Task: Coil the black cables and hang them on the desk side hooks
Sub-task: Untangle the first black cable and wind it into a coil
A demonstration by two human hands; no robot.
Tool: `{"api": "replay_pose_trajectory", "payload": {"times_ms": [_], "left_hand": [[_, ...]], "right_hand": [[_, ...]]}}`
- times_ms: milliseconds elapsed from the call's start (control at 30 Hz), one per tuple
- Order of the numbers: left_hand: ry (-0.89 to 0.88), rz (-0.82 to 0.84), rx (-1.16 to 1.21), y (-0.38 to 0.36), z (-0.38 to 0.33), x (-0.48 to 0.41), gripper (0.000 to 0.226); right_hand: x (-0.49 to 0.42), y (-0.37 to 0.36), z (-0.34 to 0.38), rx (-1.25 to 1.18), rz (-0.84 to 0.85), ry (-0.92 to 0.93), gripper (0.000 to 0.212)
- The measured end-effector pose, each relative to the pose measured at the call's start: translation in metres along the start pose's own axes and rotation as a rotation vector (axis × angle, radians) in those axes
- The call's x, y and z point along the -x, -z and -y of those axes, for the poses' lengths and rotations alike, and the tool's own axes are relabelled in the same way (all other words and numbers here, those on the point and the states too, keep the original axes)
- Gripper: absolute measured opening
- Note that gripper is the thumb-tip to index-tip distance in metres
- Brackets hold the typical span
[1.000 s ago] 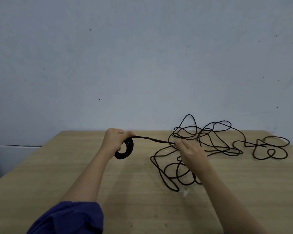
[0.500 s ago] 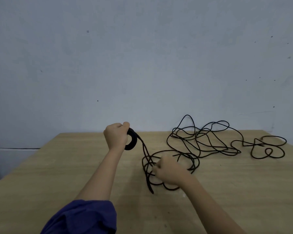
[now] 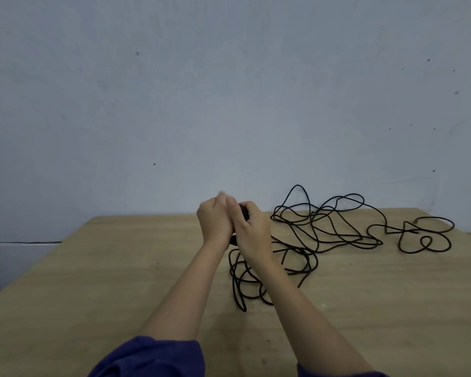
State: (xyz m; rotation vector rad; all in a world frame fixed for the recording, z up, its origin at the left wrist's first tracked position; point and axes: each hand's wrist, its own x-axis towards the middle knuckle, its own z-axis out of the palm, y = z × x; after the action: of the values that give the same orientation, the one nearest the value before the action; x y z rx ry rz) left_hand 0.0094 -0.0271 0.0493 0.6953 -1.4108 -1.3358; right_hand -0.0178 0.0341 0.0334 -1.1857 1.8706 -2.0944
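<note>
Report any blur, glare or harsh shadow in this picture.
Head view: the fingers of the left hand are motion-blurred; the cable is sharp; light is dim and even, with no glare on the table and only faint shadows.

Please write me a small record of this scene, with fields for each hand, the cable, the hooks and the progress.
left hand: grips the coil, mostly hidden
right hand: fingers curled over the same coil
loose cable: tangled on the wooden table, mostly right of the hands
hooks: not in view
progress: most cable not yet coiled
</note>
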Motion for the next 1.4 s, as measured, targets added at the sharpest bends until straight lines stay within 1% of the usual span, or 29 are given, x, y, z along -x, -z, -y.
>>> {"api": "replay_pose_trajectory", "payload": {"times_ms": [33,100,167,233,300,367,433,500,533,567,600,633,667,700,733,767,800,833,900,933,1033,1100,1167,1233,1267,1300,1333,1367,1400], "left_hand": [[0.022,-0.034,0.060,-0.002,-0.002,0.001,0.040],[0.082,-0.077,0.163,-0.005,-0.004,0.004,0.017],[0.184,-0.079,0.267,-0.007,-0.001,0.002,0.012],[0.270,-0.043,0.301,-0.008,0.004,0.002,0.014],[0.278,-0.018,0.291,-0.011,0.005,0.003,0.010],[0.235,-0.001,0.211,-0.013,0.005,0.003,0.026],[0.205,0.044,0.231,-0.013,0.010,0.002,0.043],[0.193,0.230,0.332,-0.009,0.023,0.010,0.060],[0.152,0.404,0.313,-0.006,0.032,0.017,0.074],[0.075,0.602,0.215,-0.003,0.044,0.026,0.085],[0.027,0.771,0.093,-0.004,0.055,0.034,0.084],[0.025,0.897,-0.013,-0.004,0.066,0.040,0.070],[0.013,0.967,-0.110,-0.005,0.077,0.045,0.052],[-0.005,0.982,-0.188,-0.007,0.086,0.048,0.034],[-0.006,0.933,-0.245,-0.007,0.089,0.049,0.020],[-0.012,0.843,-0.297,-0.006,0.093,0.045,0.019],[-0.066,0.737,-0.390,-0.002,0.095,0.040,0.027],[-0.169,0.651,-0.535,0.004,0.095,0.033,0.030],[-0.400,0.533,-0.944,0.024,0.094,0.014,0.025],[-0.439,0.486,-1.141,0.038,0.092,0.003,0.025],[-0.411,0.398,-1.477,0.079,0.082,-0.026,0.020],[-0.368,0.449,-1.566,0.094,0.075,-0.043,0.028],[-0.203,0.587,-1.494,0.096,0.068,-0.052,0.050],[-0.083,0.608,-1.312,0.087,0.058,-0.046,0.058],[-0.118,0.538,-1.192,0.079,0.052,-0.038,0.051],[-0.190,0.421,-1.002,0.070,0.046,-0.030,0.035],[-0.164,0.346,-0.758,0.060,0.037,-0.016,0.016],[-0.008,0.355,-0.520,0.049,0.030,-0.002,0.022],[0.229,0.452,-0.337,0.038,0.025,0.015,0.044]], "right_hand": [[0.001,0.001,0.001,0.053,-0.022,0.028,0.037],[0.001,0.005,0.001,0.184,-0.047,0.065,0.039],[0.001,0.008,0.003,0.305,-0.052,0.087,0.043],[0.000,0.011,0.003,0.403,-0.050,0.109,0.044],[-0.002,0.015,0.003,0.502,-0.056,0.135,0.047],[-0.003,0.019,0.005,0.558,-0.066,0.145,0.047],[-0.004,0.027,0.013,0.489,-0.146,0.078,0.046],[-0.013,0.039,0.020,0.199,-0.352,-0.080,0.048],[-0.019,0.045,0.023,-0.001,-0.455,-0.166,0.050],[-0.024,0.049,0.025,-0.198,-0.534,-0.252,0.052],[-0.029,0.053,0.025,-0.379,-0.582,-0.326,0.051],[-0.032,0.055,0.027,-0.536,-0.597,-0.380,0.048],[-0.034,0.057,0.028,-0.654,-0.595,-0.409,0.044],[-0.036,0.060,0.030,-0.738,-0.583,-0.422,0.041],[-0.036,0.062,0.032,-0.792,-0.573,-0.425,0.038],[-0.035,0.065,0.033,-0.824,-0.571,-0.424,0.037],[-0.035,0.070,0.035,-0.839,-0.583,-0.423,0.036],[-0.035,0.076,0.035,-0.853,-0.602,-0.424,0.036],[-0.037,0.094,0.034,-0.905,-0.657,-0.406,0.034],[-0.038,0.105,0.033,-0.922,-0.689,-0.387,0.033],[-0.040,0.122,0.024,-0.856,-0.788,-0.380,0.035],[-0.035,0.113,0.008,-0.802,-0.815,-0.437,0.038],[-0.027,0.097,-0.008,-0.779,-0.852,-0.497,0.040],[-0.019,0.085,-0.022,-0.778,-0.887,-0.553,0.041],[-0.015,0.079,-0.028,-0.776,-0.901,-0.584,0.042],[-0.013,0.075,-0.032,-0.780,-0.912,-0.609,0.044],[-0.012,0.070,-0.036,-0.790,-0.920,-0.623,0.046],[-0.011,0.066,-0.037,-0.803,-0.920,-0.626,0.047],[-0.011,0.062,-0.037,-0.817,-0.916,-0.622,0.048]]}}
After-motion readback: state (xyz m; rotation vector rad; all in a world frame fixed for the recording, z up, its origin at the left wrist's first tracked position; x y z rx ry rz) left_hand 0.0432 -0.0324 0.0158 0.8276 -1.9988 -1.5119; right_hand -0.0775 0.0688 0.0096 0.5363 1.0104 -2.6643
